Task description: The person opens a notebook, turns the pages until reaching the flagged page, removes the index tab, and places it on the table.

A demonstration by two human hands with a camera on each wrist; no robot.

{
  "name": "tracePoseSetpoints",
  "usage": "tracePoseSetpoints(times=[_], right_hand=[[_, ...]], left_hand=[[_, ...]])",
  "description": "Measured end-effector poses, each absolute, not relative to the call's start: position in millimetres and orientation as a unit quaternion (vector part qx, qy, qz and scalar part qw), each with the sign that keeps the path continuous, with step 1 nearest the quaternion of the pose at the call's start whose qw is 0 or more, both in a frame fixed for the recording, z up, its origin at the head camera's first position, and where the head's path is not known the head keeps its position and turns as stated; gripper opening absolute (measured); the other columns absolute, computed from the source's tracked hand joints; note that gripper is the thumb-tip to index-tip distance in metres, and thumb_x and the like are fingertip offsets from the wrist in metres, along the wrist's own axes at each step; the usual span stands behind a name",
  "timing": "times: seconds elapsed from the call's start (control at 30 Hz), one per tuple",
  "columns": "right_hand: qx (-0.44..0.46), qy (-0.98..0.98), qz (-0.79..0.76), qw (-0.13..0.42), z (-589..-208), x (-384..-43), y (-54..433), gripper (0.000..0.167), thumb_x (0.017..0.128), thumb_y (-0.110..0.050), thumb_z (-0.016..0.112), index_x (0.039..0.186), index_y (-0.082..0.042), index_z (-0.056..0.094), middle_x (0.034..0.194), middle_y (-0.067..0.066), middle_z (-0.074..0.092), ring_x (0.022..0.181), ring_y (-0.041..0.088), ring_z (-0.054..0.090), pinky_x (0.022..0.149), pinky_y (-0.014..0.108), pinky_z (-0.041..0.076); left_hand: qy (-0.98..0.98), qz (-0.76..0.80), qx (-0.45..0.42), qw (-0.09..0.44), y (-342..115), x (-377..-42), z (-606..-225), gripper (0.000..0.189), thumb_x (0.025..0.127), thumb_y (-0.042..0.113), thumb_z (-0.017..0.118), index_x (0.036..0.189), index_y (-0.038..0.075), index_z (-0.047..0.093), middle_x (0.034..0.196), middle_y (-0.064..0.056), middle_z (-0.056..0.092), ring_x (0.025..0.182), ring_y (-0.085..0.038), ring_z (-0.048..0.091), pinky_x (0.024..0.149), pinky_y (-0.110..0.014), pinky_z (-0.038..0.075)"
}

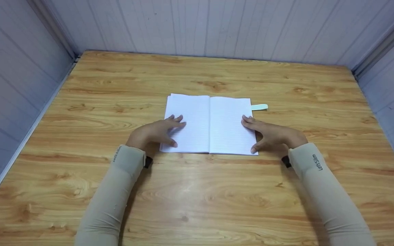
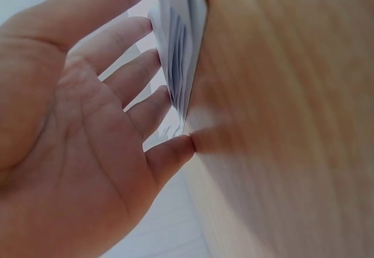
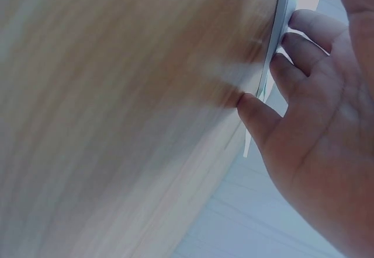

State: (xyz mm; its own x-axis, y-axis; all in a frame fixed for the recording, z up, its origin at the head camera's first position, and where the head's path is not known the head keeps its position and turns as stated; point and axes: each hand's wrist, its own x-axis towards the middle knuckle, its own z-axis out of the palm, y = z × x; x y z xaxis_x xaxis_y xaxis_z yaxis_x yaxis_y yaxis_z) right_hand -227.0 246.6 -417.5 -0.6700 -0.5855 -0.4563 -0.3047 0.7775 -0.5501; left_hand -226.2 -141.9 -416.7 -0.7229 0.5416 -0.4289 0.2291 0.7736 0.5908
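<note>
Lying open mid-frame on the table point(image 1: 197, 194), the book point(image 1: 214, 128) has its long axis L–R, btwn L hand point(image 1: 156, 132) and R hand point(image 1: 270, 134), neither clearly nearer. Fingers point(image 2: 134, 76) spread on both, touching outer pg edges, no pinch visible; tab point(image 1: 260, 107) juts out upper R.

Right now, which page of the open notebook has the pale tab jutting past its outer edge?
The right page, with the right hand at its outer edge: the pale tab juts out there, near the top. The left page shows none.
</note>
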Motion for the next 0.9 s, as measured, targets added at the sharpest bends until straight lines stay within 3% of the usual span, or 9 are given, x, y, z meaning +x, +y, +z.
tracePoseSetpoints(times=[0.57, 0.9], right_hand=[[-0.259, 0.884, -0.229, 0.315, -417.8, -226.2, 247.5, 0.104, 0.079, -0.033, 0.077, 0.155, -0.014, 0.008, 0.163, -0.002, -0.009, 0.150, 0.022, -0.010, 0.121, 0.049, 0.006], [-0.279, 0.883, -0.230, 0.298, -419.7, -227.5, 246.2, 0.095, 0.085, -0.038, 0.070, 0.154, -0.010, 0.011, 0.163, 0.004, -0.005, 0.150, 0.025, -0.007, 0.120, 0.050, 0.009]], left_hand=[[0.888, 0.264, 0.218, 0.306, -142.2, -225.5, -417.6, 0.081, 0.086, 0.012, 0.071, 0.152, 0.020, 0.026, 0.163, 0.006, 0.003, 0.150, -0.021, -0.008, 0.122, -0.045, 0.001], [0.886, 0.277, 0.211, 0.305, -142.7, -225.9, -419.6, 0.081, 0.085, 0.011, 0.071, 0.152, 0.022, 0.027, 0.162, 0.008, 0.004, 0.150, -0.018, -0.008, 0.122, -0.044, 0.001]])
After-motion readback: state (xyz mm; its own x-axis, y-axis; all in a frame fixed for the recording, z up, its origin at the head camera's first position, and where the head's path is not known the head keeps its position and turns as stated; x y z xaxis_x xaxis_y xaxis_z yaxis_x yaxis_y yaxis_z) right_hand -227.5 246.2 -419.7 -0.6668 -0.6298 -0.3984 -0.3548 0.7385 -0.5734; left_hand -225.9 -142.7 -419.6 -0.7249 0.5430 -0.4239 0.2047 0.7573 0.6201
